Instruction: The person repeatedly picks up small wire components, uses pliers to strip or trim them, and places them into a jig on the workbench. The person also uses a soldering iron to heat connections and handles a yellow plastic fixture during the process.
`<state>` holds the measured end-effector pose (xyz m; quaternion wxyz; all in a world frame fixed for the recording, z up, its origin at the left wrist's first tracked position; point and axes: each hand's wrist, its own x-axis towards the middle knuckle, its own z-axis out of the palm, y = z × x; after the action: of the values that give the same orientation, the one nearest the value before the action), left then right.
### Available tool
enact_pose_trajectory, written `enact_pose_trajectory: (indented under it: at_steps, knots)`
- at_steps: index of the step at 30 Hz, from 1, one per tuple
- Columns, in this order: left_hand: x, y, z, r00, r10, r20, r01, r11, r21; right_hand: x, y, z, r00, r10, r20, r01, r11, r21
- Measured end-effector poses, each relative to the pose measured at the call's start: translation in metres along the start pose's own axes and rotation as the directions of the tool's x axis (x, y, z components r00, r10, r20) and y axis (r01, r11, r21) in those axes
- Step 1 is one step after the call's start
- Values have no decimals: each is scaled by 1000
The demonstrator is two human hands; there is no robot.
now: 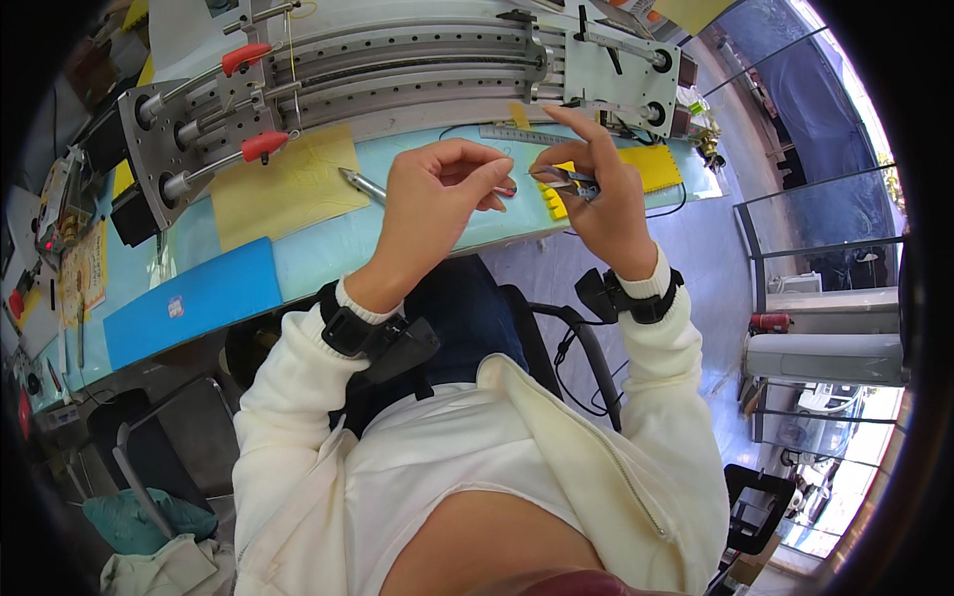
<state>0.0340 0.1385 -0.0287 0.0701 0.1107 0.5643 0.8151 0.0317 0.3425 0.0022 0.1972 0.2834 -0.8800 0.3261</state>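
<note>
My left hand (440,190) is raised over the table's front edge, thumb and forefinger pinched together. Whether something thin sits in that pinch is too small to tell. A small red-tipped piece (507,191) shows just beside its fingertips, its other end hidden. In my right hand (607,190) is a small pair of metal snips (570,181), the tips pointing toward my left hand. My right forefinger sticks up away from the tool. Behind the snips lies a yellow notched piece (553,200), partly covered. A silver pen-like tool (362,185) rests left of my left wrist.
A metal linear-rail machine (417,71) with red-handled clips (264,146) spans the table's back. Yellow paper (291,186), a blue board (194,302) and a steel ruler (522,135) lie in front. A yellow sheet (652,167) is at right. A chair (160,454) stands lower left.
</note>
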Motion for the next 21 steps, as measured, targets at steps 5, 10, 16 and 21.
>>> enact_pose_trajectory:
  at_steps: [5,10,16,21]
  knots:
    - [-3,42,-32,979,205,24,-202,976,-84,55,29,-50,998,1,-56,-4,999,-53]
    - [0,70,-55,971,238,-14,-238,971,-14,118,76,-76,998,59,-25,-64,953,-298]
    - [12,79,-83,948,286,-143,-292,956,-22,145,116,-78,975,-165,150,222,777,-589]
    - [14,81,-101,915,319,-246,-326,945,11,151,122,-84,969,-124,212,236,708,-665]
